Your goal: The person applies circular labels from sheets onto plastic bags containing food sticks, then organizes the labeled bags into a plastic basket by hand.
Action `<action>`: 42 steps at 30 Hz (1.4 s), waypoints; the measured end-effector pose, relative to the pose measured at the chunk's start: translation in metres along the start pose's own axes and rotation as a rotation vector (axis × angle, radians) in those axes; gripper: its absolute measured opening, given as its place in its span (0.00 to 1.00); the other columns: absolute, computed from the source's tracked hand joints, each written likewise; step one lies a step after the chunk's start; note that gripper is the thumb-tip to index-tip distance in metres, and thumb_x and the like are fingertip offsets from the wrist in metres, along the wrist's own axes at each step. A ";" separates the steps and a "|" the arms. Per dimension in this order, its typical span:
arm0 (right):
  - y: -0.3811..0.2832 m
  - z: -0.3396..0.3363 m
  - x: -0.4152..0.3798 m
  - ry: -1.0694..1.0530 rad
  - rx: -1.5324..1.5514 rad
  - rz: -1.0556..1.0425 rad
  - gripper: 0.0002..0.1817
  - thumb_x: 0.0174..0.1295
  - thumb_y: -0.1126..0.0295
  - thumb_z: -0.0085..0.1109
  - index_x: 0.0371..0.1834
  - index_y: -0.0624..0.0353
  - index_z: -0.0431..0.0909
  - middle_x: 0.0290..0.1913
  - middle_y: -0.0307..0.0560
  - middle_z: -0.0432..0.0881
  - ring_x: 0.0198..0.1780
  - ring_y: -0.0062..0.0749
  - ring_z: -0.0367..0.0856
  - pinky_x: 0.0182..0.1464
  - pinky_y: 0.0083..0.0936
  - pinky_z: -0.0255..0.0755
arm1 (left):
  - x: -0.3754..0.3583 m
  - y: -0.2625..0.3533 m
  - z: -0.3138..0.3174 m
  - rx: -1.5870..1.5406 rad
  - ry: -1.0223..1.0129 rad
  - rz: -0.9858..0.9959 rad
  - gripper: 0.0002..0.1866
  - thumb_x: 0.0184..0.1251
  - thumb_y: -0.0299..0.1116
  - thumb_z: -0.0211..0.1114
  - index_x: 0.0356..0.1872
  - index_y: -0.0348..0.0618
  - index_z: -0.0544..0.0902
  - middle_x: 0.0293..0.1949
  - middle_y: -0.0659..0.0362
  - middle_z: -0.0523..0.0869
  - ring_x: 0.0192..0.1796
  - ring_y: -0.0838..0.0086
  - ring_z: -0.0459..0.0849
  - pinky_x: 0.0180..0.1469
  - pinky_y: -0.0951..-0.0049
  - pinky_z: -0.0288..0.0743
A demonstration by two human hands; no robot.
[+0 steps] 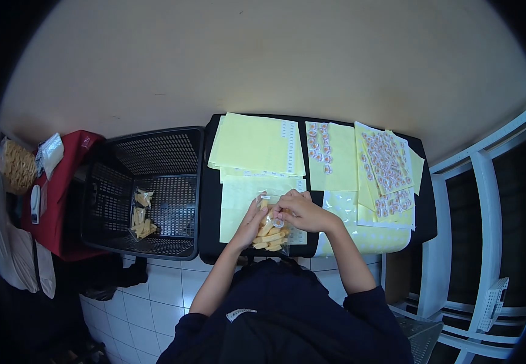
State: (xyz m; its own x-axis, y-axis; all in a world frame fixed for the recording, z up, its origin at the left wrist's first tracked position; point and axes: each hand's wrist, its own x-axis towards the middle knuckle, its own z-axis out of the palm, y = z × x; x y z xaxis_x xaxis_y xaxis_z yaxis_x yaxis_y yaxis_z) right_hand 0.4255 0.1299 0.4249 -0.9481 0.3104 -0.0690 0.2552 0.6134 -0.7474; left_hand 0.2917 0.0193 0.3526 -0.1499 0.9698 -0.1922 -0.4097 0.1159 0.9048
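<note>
A clear plastic bag of pale yellow snack sticks (269,238) lies over a yellow label sheet (232,203) at the table's front edge. My left hand (251,224) grips the bag's left side, thumb on top near a small white label (266,197). From the right, my right hand (302,212) reaches over the bag with fingertips pinched together. Right at those fingertips is a round white sticker (278,222), close against the bag's front, partly covered by the fingers.
A black plastic basket (199,182) on the left holds several filled bags (141,223). Yellow label sheets (254,142) and sheets of round stickers (387,161) cover the black table. Further left, a person (17,236) stands by a red-covered table (72,200). White railings (435,224) rise at right.
</note>
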 end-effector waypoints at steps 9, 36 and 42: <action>-0.008 0.007 0.004 -0.081 -0.140 0.057 0.05 0.56 0.70 0.47 0.34 0.52 0.72 0.32 0.39 0.71 0.46 0.31 0.62 0.50 0.31 0.48 | 0.001 -0.004 -0.002 0.063 0.000 0.051 0.23 0.67 0.33 0.43 0.62 0.41 0.53 0.56 0.50 0.64 0.57 0.71 0.64 0.57 0.76 0.58; -0.034 0.064 -0.019 0.678 0.969 0.073 0.39 0.49 0.81 0.57 0.64 0.61 0.45 0.59 0.52 0.54 0.57 0.37 0.63 0.56 0.27 0.63 | -0.016 0.023 0.014 -0.058 -0.015 0.230 0.31 0.60 0.22 0.51 0.61 0.43 0.45 0.55 0.49 0.63 0.58 0.67 0.65 0.57 0.72 0.61; -0.031 0.068 -0.021 0.697 0.506 -0.012 0.20 0.51 0.78 0.56 0.51 0.63 0.70 0.59 0.53 0.57 0.55 0.35 0.66 0.54 0.25 0.64 | -0.019 0.027 0.014 -0.117 -0.001 0.242 0.31 0.61 0.23 0.50 0.62 0.44 0.45 0.56 0.49 0.62 0.58 0.67 0.65 0.58 0.71 0.60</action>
State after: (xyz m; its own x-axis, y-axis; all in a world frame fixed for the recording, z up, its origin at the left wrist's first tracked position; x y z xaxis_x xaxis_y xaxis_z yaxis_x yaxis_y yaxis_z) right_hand 0.4243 0.0550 0.4048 -0.5753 0.7826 0.2378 -0.0263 0.2729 -0.9617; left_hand 0.2957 0.0068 0.3863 -0.2549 0.9667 0.0245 -0.4638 -0.1445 0.8741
